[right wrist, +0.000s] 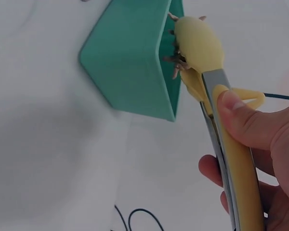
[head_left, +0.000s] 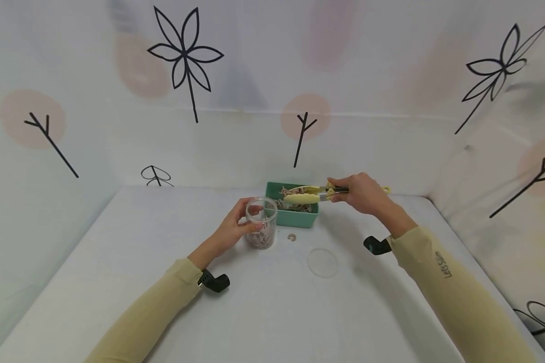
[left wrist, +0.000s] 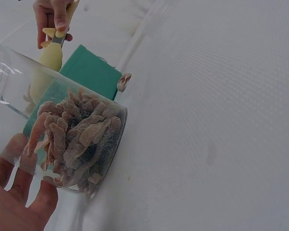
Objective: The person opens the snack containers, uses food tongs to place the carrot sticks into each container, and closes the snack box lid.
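Observation:
A clear plastic jar point(head_left: 262, 229) stands left of a green rectangular box point(head_left: 295, 219), and my left hand point(head_left: 236, 222) grips it round the side. Brownish dried strips point(left wrist: 79, 139) fill its lower part in the left wrist view. My right hand point(head_left: 361, 193) holds yellow-tipped tongs point(head_left: 305, 194) over the box. Between the tong heads some strips point(right wrist: 180, 62) stick out at the box's opening in the right wrist view. More strips point(head_left: 300, 207) lie inside the box.
A clear round lid point(head_left: 322, 262) lies flat on the white table point(head_left: 272, 312), in front of the box. One loose curled piece point(head_left: 292, 237) lies between jar and lid. A patterned white cloth wall point(head_left: 254, 146) rises right behind the box.

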`<state>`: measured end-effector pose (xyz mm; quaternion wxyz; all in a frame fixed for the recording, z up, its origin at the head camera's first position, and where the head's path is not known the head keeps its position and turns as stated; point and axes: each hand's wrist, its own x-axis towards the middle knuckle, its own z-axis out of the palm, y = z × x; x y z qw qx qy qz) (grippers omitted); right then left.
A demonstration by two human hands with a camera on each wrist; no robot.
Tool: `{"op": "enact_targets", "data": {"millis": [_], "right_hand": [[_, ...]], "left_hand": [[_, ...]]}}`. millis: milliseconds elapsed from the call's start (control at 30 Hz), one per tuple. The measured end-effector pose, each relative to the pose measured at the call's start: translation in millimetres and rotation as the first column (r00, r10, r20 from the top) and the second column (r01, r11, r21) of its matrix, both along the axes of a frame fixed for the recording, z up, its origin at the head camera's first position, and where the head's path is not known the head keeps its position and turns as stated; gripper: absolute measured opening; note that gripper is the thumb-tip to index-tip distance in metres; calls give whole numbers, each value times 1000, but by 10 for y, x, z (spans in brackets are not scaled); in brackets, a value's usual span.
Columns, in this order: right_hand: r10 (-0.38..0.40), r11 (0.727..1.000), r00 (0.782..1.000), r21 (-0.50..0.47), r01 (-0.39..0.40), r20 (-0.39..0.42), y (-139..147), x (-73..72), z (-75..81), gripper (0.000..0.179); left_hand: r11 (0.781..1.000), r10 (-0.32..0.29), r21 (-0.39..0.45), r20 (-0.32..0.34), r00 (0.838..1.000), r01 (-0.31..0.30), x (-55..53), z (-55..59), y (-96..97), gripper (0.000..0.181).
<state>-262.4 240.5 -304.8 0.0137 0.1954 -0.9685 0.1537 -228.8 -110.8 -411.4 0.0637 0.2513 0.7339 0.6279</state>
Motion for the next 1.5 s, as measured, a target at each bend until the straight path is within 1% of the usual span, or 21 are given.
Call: {"op": "enact_targets", "data": {"millis": [133, 233, 367, 533, 600, 767, 833, 1000, 1100, 1300, 1400, 1500], "right_hand": [[29, 1000, 999, 2, -29, -42, 28, 4, 35, 57], [45, 999, 997, -5, -46, -58, 32, 16, 95, 57], [60, 997, 997, -40, -63, -57, 6, 53, 206, 57], [107, 990, 991, -85, -113, -76, -71, 117, 319, 55], [129, 986, 989, -100, -136, -75, -120, 146, 354, 55], [169, 976, 985, -130, -172, -34, -268, 224, 414, 55], [181, 975, 983, -129, -183, -26, -324, 252, 422, 56], [199, 974, 980, -107, -198, -3, -428, 303, 419, 55], [204, 976, 979, -79, -203, 10, -467, 321, 418, 55], [223, 974, 975, -20, -224, -17, -508, 344, 432, 55], [227, 974, 973, -6, -227, -26, -519, 346, 434, 55], [252, 968, 966, 29, -251, -56, -538, 347, 452, 56]], "left_hand": [[1000, -3, -1, -2, 1000, 3, 2, 2, -2, 61], [1000, -2, -5, -2, 1000, 2, 4, 4, -5, 61], [1000, 2, -11, -2, 1000, -2, -1, -2, 0, 61], [1000, 8, -18, -8, 1000, -9, -14, -23, 2, 62], [1000, 13, -21, -11, 1000, -13, -18, -34, -1, 63], [1000, 10, -29, -28, 1000, -11, -20, -48, -14, 65], [1000, 7, -30, -21, 1000, -8, -17, -40, -14, 65], [999, 19, -39, 22, 1000, -18, -11, -16, -3, 64], [999, 26, -41, 40, 999, -24, -11, -8, 0, 64], [999, 29, -44, 49, 998, -27, -4, 2, 2, 67], [999, 26, -46, 41, 999, -24, 0, 2, 1, 67], [999, 23, -42, 30, 999, -22, 3, 3, 3, 66]]}}
